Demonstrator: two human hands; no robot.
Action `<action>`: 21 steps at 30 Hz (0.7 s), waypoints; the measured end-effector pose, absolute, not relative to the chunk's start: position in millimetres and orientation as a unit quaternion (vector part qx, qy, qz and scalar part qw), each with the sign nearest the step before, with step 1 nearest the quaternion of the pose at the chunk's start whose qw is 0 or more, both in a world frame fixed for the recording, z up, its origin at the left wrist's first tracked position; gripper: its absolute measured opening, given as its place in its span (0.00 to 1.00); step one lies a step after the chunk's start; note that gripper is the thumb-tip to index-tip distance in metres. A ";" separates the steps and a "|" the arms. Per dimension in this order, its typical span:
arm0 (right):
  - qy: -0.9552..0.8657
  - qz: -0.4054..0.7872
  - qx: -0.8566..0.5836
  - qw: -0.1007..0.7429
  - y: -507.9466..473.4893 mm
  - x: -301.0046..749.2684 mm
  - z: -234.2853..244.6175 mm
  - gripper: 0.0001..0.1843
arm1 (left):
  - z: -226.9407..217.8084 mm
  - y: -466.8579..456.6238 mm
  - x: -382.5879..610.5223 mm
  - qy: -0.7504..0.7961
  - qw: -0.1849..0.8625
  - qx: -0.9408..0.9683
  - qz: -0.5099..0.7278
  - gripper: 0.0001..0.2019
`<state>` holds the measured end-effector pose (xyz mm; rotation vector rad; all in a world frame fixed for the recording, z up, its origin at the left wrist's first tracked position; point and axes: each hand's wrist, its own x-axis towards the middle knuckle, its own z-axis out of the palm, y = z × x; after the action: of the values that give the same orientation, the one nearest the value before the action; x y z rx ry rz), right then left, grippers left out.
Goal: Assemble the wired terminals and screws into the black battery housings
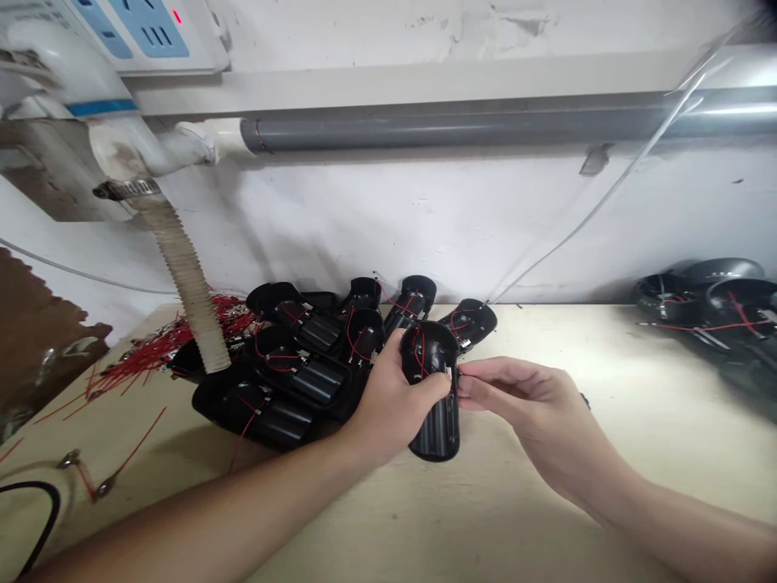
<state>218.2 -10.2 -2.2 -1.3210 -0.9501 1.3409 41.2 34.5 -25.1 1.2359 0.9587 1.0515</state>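
Observation:
A black plastic housing point(438, 433) with a rounded top and a ribbed lower part is held up over the table. Thin red wires curl inside its upper hollow. My left hand point(392, 397) is closed round its left side, the thumb pressed on the inner face near a small white part. Against the right edge of the housing, my right hand point(534, 405) pinches with thumb and forefinger; what lies between the fingertips is hidden. Several similar black housings point(316, 380) with red wires lie piled just behind and left of my left hand.
A heap of red wires point(227, 316) lies at the left behind the pile. A corrugated hose point(185, 275) comes down from a white pipe point(130, 146). More dark housings point(716, 291) sit at the far right. A grey pipe point(425, 132) runs along the wall.

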 end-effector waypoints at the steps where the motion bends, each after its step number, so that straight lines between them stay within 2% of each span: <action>1: -0.391 0.551 -0.542 0.500 -10.9 218.1 -3.0 0.23 | -26.1 34.6 41.3 0.410 0.582 0.534 0.455 0.11; 21: -0.375 0.579 -0.533 0.490 -7.7 221.5 -8.8 0.21 | -23.1 34.2 42.3 0.371 0.602 0.537 0.459 0.12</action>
<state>221.5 -7.7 -8.8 -1.2960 -0.9104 1.4063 42.3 34.2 -23.1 1.2445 0.8604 1.0625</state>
